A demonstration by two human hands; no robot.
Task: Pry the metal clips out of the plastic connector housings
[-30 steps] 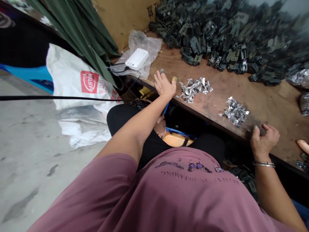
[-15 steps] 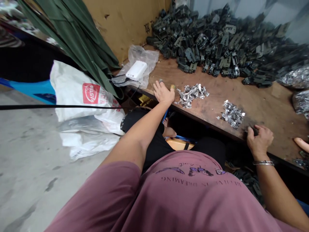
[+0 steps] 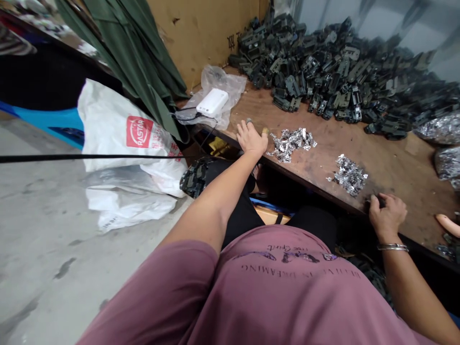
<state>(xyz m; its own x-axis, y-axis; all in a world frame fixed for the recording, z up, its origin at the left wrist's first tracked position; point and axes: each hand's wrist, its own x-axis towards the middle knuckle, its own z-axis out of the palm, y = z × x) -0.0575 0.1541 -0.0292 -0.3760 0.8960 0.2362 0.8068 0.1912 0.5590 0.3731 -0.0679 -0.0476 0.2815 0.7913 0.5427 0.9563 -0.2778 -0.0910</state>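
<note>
While the left hand (image 3: 250, 138) is kept spread at the edge of the table (image 3: 330, 136), with nothing seen in it, a dark thing (image 3: 379, 201) is seen more clearly at the half-curled right hand (image 3: 390, 215) than a second ago; whether it is held cannot be told. Just right of the left hand one metal heap (image 3: 293, 143) is spread, and a second heap (image 3: 349, 176) is set nearer the right; neither has been visibly disturbed, so little progress is suggested. Dark parts (image 3: 323, 76) are piled well beyond both hands.

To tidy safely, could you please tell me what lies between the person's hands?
The head view shows one shiny heap near the left hand and another shiny heap near the right hand.
</note>
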